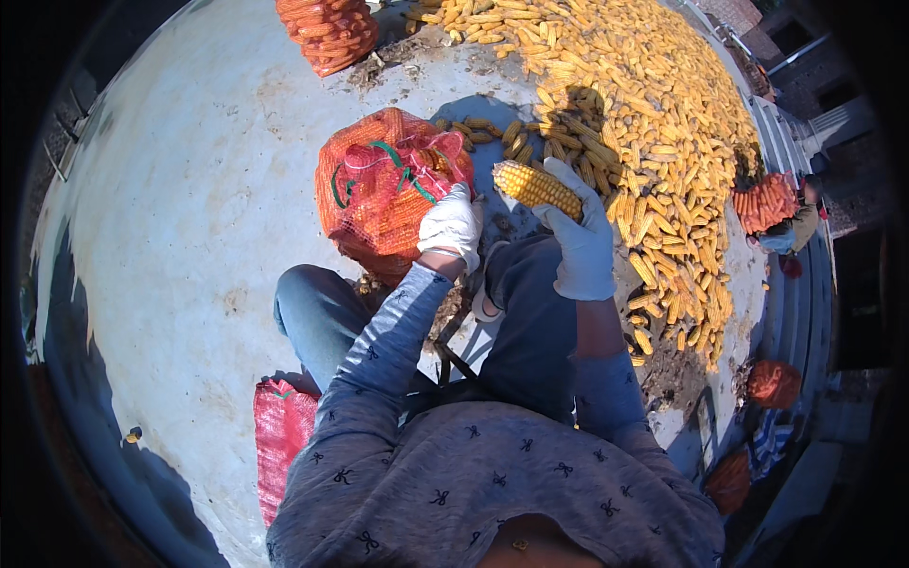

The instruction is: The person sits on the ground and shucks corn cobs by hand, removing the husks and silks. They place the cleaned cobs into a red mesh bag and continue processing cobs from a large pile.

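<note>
My left hand (pixel 452 224), in a white glove, grips the rim of a red mesh sack (pixel 383 220) that stands before me, full of corn cobs. A green drawstring lies over the sack's mouth. To the right, my right hand (pixel 584 231), also gloved, holds a yellow corn cob (pixel 537 188) between thumb and fingers, its kernels facing up. The cob is beside the sack and apart from it. Just beyond the cob, loose corn cobs (pixel 561 138) lie in shadow on the ground at the near edge of a large heap of corn (pixel 660 121).
Another full mesh sack (pixel 328 32) stands at the top. A flat red woven sack (pixel 282 440) lies by my left hip. At the right, a person (pixel 799 227) is beside a filled sack (pixel 767 202); more sacks (pixel 774 383) stand nearer. One cob (pixel 133 435) lies far left.
</note>
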